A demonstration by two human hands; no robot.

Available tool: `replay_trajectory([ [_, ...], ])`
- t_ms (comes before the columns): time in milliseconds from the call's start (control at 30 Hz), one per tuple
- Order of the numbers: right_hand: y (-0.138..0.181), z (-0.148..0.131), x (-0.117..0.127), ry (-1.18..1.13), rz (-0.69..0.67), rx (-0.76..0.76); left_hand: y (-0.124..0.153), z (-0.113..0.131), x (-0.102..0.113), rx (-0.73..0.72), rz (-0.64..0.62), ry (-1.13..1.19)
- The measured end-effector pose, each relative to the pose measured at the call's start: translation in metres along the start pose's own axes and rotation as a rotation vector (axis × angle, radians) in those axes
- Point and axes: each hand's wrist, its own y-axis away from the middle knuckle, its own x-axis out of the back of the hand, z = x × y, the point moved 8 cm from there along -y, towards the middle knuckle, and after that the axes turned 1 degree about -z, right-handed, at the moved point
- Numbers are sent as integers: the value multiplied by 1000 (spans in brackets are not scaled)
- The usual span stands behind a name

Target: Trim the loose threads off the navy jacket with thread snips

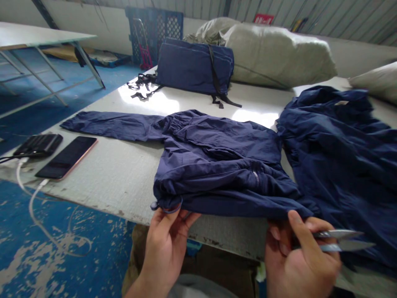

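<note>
A navy jacket (pixel 217 161) lies spread on the table, one sleeve stretched to the left and a short zipper showing on its front. At the near left corner of its hem, my left hand (pixel 169 240) pinches the fabric beside a thin drawcord loop and a small round cord stopper (pixel 154 205). My right hand (pixel 305 252) grips the near right part of the hem between thumb and fingers. That same hand also holds a pair of thread snips (pixel 344 240), blades apart and pointing right; their handle is hidden in the palm.
Another navy garment (pixel 341 153) is heaped at the right. Folded navy cloth (pixel 189 66) with black straps stands at the back, before large stuffed sacks (pixel 276 54). A phone (pixel 68 157) and a black power bank (pixel 39 145) with cables lie at the table's left edge.
</note>
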Motion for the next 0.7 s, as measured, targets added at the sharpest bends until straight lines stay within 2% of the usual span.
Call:
replay_trajectory([
  [133, 3, 5, -2, -3, -17, -36, 10, 7, -15, 15, -138, 5],
  [267, 15, 12, -2, 14, -67, -58, 12, 6, -21, 48, -180, 38],
  [467, 59, 16, -10, 249, -216, 94, 17, -7, -27, 107, -217, 49],
  [600, 75, 31, -19, 364, -287, -6, 25, -23, -27, 202, -251, -14],
  [700, 67, 34, -25, 298, -294, -65, 29, -35, -18, 251, -313, -100],
])
